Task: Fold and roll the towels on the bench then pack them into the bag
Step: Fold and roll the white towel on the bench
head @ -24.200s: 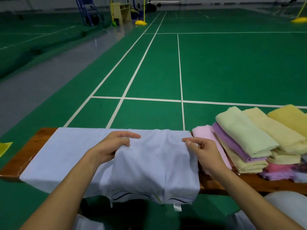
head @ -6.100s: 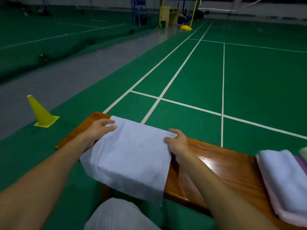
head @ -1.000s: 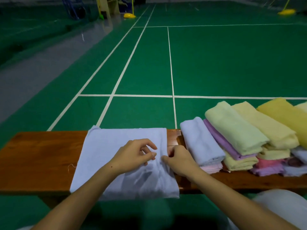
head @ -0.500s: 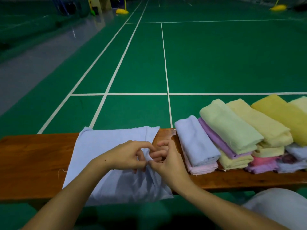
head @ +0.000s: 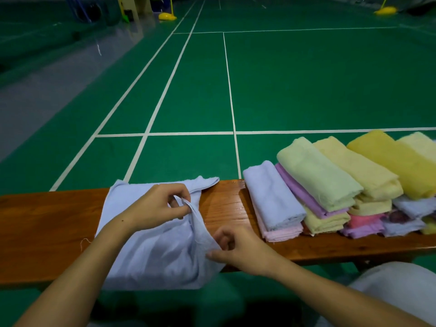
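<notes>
A pale blue towel [head: 151, 253] lies folded on the wooden bench [head: 47, 227], its near edge hanging over the front. My left hand [head: 162, 204] pinches the towel's right edge and lifts it off the bench. My right hand [head: 238, 249] pinches the same edge lower down, near the bench's front. To the right a folded pale blue towel [head: 271, 197] rests on a pink one [head: 283, 233]. No bag is in view.
Right of those sits a pile of folded towels: light green [head: 316, 173], yellow [head: 389, 159], purple [head: 304, 194], pink [head: 364, 220]. Beyond the bench stretches a green court floor [head: 306, 79] with white lines. My pale-clad knee [head: 401, 289] is at lower right.
Both hands met at the towel's right edge and now have drawn apart along it: the left rose, the right dropped toward the front. The far right corner has pulled leftward, baring more bench.
</notes>
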The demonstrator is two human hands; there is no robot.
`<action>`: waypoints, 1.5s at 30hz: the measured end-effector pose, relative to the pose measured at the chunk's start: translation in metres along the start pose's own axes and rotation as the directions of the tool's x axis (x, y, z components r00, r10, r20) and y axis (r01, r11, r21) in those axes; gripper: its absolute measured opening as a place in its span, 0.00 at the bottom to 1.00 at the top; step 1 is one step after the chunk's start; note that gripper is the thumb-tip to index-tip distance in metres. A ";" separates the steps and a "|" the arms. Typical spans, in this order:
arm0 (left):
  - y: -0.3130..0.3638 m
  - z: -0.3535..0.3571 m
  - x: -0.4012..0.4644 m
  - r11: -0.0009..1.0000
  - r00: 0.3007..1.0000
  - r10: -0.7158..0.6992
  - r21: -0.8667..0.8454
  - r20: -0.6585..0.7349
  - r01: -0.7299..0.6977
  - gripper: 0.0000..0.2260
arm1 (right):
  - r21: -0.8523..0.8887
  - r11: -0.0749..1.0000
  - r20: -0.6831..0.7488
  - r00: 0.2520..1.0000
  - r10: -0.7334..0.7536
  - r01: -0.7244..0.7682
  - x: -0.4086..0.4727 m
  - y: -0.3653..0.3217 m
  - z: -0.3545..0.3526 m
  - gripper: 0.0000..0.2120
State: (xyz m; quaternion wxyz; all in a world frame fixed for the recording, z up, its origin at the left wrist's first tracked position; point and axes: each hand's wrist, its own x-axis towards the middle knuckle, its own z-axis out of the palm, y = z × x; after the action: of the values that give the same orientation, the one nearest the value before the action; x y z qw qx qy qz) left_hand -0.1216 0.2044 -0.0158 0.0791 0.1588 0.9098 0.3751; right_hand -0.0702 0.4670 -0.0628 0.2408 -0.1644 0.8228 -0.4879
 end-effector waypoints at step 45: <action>0.002 -0.052 -0.018 0.904 0.874 0.101 0.410 -0.475 0.119 0.22 | -0.404 0.819 -0.412 0.718 -0.561 0.408 0.083 -0.040 -0.087 0.06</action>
State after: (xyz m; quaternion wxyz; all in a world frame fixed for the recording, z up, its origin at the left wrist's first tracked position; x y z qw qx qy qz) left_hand -0.1183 0.1655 0.0231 -0.1866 0.0686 0.9606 0.1942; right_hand -0.1859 0.4690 -0.0119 -0.1515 -0.2726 0.8441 -0.4362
